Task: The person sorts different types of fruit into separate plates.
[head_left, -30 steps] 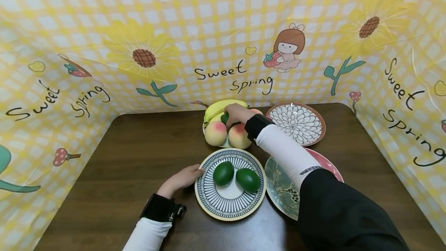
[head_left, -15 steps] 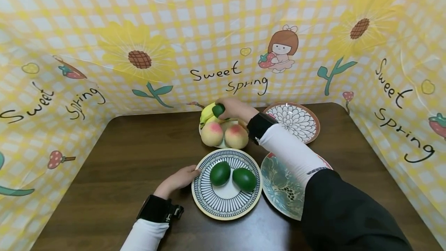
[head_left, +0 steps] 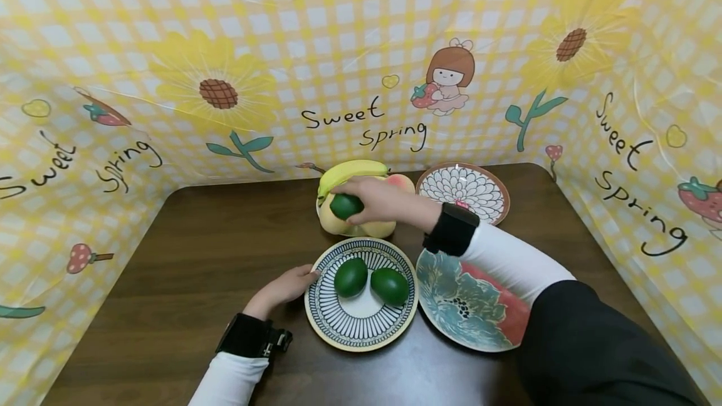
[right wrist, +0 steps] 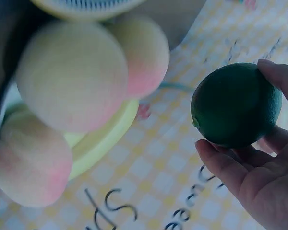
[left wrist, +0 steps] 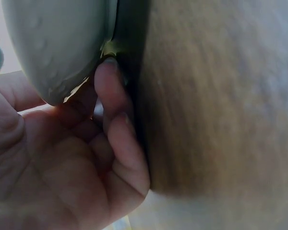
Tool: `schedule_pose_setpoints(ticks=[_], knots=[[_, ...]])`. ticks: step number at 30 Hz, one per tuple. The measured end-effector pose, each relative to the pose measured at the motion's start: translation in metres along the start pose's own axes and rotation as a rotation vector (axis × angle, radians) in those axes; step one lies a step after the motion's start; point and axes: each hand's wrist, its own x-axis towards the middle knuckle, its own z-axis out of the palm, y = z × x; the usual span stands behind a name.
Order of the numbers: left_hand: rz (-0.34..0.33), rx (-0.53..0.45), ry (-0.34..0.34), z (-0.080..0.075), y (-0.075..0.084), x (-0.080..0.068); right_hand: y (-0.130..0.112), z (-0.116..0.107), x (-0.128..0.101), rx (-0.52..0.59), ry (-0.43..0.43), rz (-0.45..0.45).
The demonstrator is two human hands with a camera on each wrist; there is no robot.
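My right hand point(head_left: 375, 200) grips a dark green lime point(head_left: 345, 206) point(right wrist: 236, 105) in the air, just above the peaches point(head_left: 372, 229) point(right wrist: 72, 74) piled with a banana point(head_left: 350, 172) on the far fruit plate. Nearer to me stands a blue-striped plate point(head_left: 338, 318) with two more green limes point(head_left: 350, 277) on it. My left hand point(head_left: 284, 288) rests on the table, its fingertips point(left wrist: 108, 76) touching that plate's left rim point(left wrist: 62, 52).
A teal and red flower plate point(head_left: 468, 306) lies right of the striped plate. A brown-rimmed petal-pattern plate point(head_left: 464, 189) sits at the back right. Yellow checked cloth walls enclose the brown table point(head_left: 192, 249) on three sides.
My right hand has lifted the lime off the fruit pile and carried it toward me and left. The left hand stays at the striped plate's rim.
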Motion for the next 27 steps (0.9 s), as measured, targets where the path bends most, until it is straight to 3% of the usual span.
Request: schedule_pose_setpoints(ticks=[9, 16, 27], knots=[[0.014, -0.009, -0.001, 0.0, -0.004, 0.001, -0.033, 0.033, -0.06, -0.099, -0.106, -0.171], [0.025, -0.015, 0.011, 0.001, -0.006, 0.001, -0.042, 0.059, -0.085, -0.264, -0.124, -0.265], [0.013, -0.038, 0.009, 0.002, -0.003, 0.003, -0.041, 0.092, -0.092, -0.305, -0.221, -0.227]])
